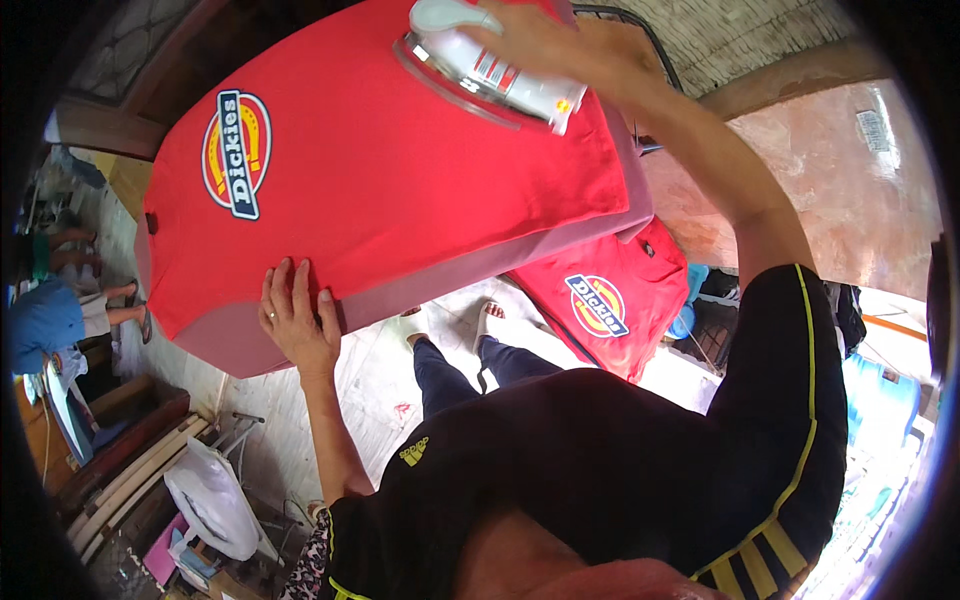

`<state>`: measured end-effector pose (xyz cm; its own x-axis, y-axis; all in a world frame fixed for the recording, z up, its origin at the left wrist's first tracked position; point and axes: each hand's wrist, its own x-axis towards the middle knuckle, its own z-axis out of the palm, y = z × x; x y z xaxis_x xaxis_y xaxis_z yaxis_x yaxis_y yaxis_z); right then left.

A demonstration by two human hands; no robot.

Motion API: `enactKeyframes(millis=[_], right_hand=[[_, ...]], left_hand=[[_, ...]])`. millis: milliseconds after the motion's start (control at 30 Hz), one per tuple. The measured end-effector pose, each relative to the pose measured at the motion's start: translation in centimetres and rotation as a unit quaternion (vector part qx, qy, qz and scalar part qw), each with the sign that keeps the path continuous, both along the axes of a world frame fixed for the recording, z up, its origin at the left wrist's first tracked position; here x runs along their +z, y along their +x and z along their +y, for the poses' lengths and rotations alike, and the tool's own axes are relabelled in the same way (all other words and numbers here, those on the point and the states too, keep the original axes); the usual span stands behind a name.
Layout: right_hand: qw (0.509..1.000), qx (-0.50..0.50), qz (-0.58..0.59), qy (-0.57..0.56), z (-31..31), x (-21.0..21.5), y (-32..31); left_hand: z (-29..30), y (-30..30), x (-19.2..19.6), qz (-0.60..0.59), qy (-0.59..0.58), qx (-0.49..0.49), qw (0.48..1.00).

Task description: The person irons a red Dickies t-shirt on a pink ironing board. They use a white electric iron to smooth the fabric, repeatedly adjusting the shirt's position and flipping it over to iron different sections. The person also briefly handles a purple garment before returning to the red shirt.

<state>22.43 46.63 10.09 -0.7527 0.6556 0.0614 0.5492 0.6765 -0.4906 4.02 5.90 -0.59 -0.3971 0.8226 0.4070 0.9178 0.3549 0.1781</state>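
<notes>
A red T-shirt [350, 180] with a printed chest emblem lies spread over a padded ironing board [430, 280] whose mauve cover shows along the near edge. My right hand [525, 40] is wrapped round the handle of a white and grey clothes iron [490, 75] at the far right part of the shirt. The iron's soleplate edge lies along the red cloth; whether it presses down is hard to tell. At the near left edge, my left hand [298, 315] rests flat with fingers spread, fingertips on the shirt's hem.
Another red T-shirt [610, 295] with the same emblem hangs below the board's right side. A white plastic bag [210, 500] and wooden planks [130, 480] are at lower left. Other people [60, 310] sit at far left. A pinkish panel [820, 180] stands at right.
</notes>
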Motion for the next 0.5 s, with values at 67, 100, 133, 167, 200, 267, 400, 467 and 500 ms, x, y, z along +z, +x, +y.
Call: enactKeyframes(millis=[67,100,133,167,200,267,400,467,500], right_hand=[[0.992,-0.015,-0.018,0.123,4.9,-0.3,1.5],[0.996,-0.037,-0.02,0.075,5.5,0.1,2.0],[0.997,-0.06,-0.024,0.03,5.9,1.5,2.4],[0.995,-0.095,-0.032,-0.008,6.1,3.7,3.5],[0.99,-0.123,-0.032,-0.055,6.3,4.8,4.1],[0.99,-0.138,-0.018,0.037,8.1,2.8,5.9],[0.983,-0.075,-0.17,-0.001,0.1,6.4,6.7],[0.979,0.009,-0.203,0.025,-1.4,6.7,8.7],[0.978,0.025,-0.163,0.129,-2.1,5.4,10.2]], left_hand=[[-0.2,0.0,-0.2,0.005,-0.006,0.002,1.0],[-0.5,0.1,-0.2,0.012,-0.012,0.013,1.0],[-0.7,0.1,-0.5,0.01,-0.009,0.015,1.0],[-0.3,-0.2,-0.9,0.002,0.002,0.007,1.0],[-0.3,-0.2,-0.8,0.003,0.004,0.006,1.0],[0.1,-0.1,-1.0,0.015,0.033,-0.002,0.999],[-1.7,-0.2,-1.2,0.015,0.05,0.014,0.999],[-1.3,-0.5,-1.4,0.004,0.066,0.007,0.998],[-0.9,-0.7,-1.3,0.001,0.068,0.003,0.998]])
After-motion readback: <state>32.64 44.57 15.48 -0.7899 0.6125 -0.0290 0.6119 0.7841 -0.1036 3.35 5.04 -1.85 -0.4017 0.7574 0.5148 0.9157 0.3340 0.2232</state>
